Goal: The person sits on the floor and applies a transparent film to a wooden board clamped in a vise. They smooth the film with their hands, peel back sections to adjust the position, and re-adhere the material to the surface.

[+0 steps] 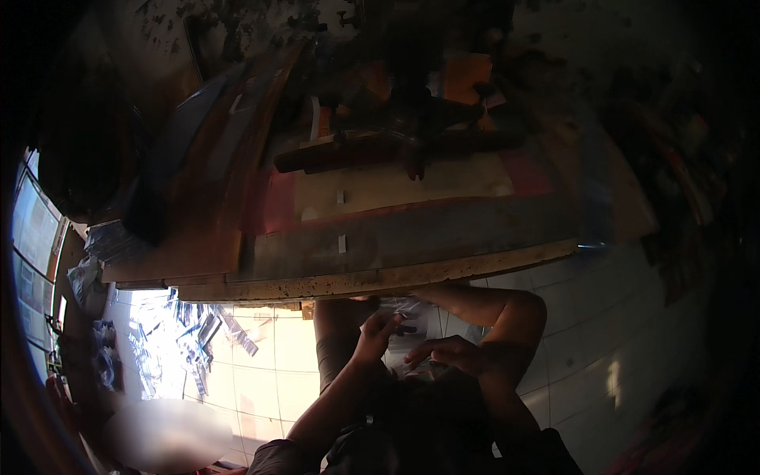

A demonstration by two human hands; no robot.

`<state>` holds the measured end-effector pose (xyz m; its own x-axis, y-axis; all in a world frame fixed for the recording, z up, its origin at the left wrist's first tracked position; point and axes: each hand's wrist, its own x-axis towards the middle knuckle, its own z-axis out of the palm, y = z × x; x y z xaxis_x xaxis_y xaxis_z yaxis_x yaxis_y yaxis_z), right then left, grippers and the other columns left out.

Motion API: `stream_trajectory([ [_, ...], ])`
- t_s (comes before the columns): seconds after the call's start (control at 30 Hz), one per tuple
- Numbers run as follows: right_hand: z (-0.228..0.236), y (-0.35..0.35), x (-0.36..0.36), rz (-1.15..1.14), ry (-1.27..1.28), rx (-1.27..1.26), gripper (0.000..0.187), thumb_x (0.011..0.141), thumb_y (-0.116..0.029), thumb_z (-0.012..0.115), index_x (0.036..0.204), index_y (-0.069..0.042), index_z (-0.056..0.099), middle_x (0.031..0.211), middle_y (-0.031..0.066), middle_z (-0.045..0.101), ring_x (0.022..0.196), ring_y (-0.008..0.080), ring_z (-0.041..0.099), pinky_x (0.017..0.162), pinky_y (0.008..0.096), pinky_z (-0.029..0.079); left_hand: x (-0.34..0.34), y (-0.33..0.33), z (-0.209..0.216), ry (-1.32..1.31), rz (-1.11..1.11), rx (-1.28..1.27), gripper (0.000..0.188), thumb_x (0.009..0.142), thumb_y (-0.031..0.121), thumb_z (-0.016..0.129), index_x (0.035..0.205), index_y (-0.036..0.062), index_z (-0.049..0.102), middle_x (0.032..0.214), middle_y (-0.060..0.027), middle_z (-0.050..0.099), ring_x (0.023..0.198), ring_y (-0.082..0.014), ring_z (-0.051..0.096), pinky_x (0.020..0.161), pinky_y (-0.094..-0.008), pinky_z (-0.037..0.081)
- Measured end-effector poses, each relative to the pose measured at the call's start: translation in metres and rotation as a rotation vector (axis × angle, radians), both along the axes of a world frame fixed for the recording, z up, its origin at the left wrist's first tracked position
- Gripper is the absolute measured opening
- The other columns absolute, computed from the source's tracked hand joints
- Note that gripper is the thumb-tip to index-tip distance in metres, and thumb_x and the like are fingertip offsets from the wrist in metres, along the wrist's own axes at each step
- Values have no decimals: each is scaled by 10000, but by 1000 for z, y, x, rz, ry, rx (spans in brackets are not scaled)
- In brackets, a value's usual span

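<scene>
Just below the near edge of the bench, above my lap, both my hands are close together in dim light. My left hand (pixel 380 328) has its fingers curled inward as in a pinch; what they hold is too small and dark to name. To its right and nearer, my right hand (pixel 451 352) bends its fingers down over something small and pale, which I cannot make out. Crumpled clear plastic (pixel 416 317) shows beyond and between the hands. Whether either hand touches this plastic is unclear.
A worn workbench (pixel 380 273) with a thick wooden edge spans the view ahead. On it lies a yellow and red sheet (pixel 396 186) beneath a dark bar (pixel 356 152). Shiny strips (pixel 174 340) litter the sunlit tiled floor at left. A pale rounded blur (pixel 166 435) sits lower left.
</scene>
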<state>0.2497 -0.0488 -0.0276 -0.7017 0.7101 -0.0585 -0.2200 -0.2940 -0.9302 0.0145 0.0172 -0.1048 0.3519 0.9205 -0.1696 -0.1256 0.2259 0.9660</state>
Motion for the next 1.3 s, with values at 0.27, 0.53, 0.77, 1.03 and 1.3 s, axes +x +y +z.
stream_trajectory([
  [0.27, -86, -75, -21, -51, -777, 199, 384, 1056, -385, 585, 1286, -100, 701, 1293, 125, 696, 1234, 289, 634, 1092, 419, 462, 1, 14, 55, 100, -72, 93, 259, 1012, 155, 676, 1189, -33, 675, 1107, -105, 724, 1035, -172, 669, 936, -330, 526],
  [0.53, -72, -11, 49, -531, -169, -470, 712, 1094, -608, 313, 1114, -11, 702, 947, 66, 711, 866, 152, 647, 785, 350, 502, -16, -12, 105, -98, -314, 14, 161, 1006, 54, 654, 1129, -45, 689, 1202, -125, 718, 1161, -220, 667, 983, -392, 556],
  [0.77, -100, -4, 16, -571, 860, -943, 728, 1044, -592, 437, 1496, -21, 452, 1474, 187, 549, 1334, 322, 542, 1107, 469, 439, -26, -42, 124, 68, -755, 161, 154, 962, 74, 734, 1088, -14, 726, 1076, -112, 746, 1045, -221, 713, 926, -346, 561],
  [1.03, 44, -43, 41, -1829, -2, -26, 628, 1030, -273, 609, 1526, -15, 324, 1148, 122, 655, 974, 172, 675, 806, 286, 552, -79, -48, 126, -145, -904, 16, 229, 976, 63, 715, 1191, -12, 705, 1139, -144, 740, 1075, -230, 705, 935, -368, 554],
  [1.3, 165, 3, 54, -1874, -423, 1080, 905, 965, -150, 692, 1625, -46, 83, 1273, 162, 619, 830, 192, 695, 676, 289, 575, -31, -51, 122, -20, -853, 250, 293, 1020, 163, 675, 1273, 16, 676, 1188, -126, 726, 1093, -204, 685, 952, -346, 539],
])
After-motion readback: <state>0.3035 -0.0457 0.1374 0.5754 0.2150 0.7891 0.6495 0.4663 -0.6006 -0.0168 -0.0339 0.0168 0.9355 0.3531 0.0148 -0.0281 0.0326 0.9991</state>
